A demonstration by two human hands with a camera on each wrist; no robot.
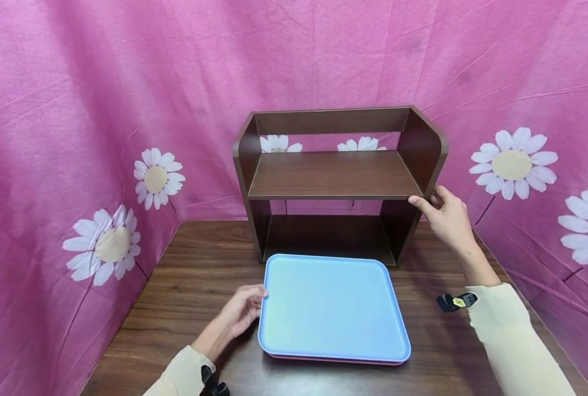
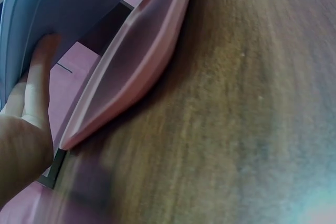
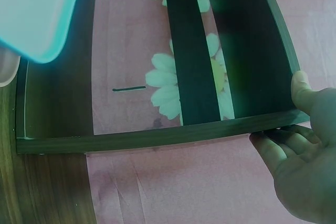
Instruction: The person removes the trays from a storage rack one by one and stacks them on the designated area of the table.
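A light blue rectangular tray point(image 1: 330, 308) is raised over a pink tray point(image 2: 134, 74), which lies on the wooden table in front of the shelf. At the blue tray's left edge, my left hand point(image 1: 244, 309) pinches the rim; in the left wrist view its fingers reach under the tray, and a gap separates the two trays. My right hand point(image 1: 447, 217) grips the right side panel of a dark brown two-tier shelf point(image 1: 335, 175). In the right wrist view, the thumb lies on the panel's front edge and the fingers are on its outer face.
The shelf stands at the back of the wooden table point(image 1: 194, 264), with both tiers visible and an open back. A pink curtain point(image 1: 204, 71) with white daisies hangs behind and on both sides. Black straps with small devices are on both wrists.
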